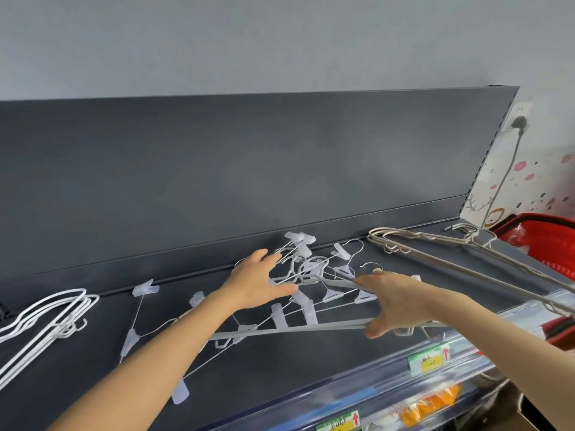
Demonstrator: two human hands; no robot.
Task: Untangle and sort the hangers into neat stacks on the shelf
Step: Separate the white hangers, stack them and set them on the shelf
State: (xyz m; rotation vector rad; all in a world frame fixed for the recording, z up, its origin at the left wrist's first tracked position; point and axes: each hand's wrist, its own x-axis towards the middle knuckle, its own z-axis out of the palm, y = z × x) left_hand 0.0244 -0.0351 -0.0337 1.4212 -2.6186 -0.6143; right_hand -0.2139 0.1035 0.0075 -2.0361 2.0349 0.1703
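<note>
Hands [258, 284] flank hangers [312, 270] (both touching).

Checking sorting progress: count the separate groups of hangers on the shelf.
3: a white wire stack at the left end, a tangle of clip hangers in the middle, and a metal stack at the right. More may lie off-frame.

Basket: I see a red plastic mesh basket [553, 253], far right.
Plug: round grey plug [520, 122], on the wall.
</note>
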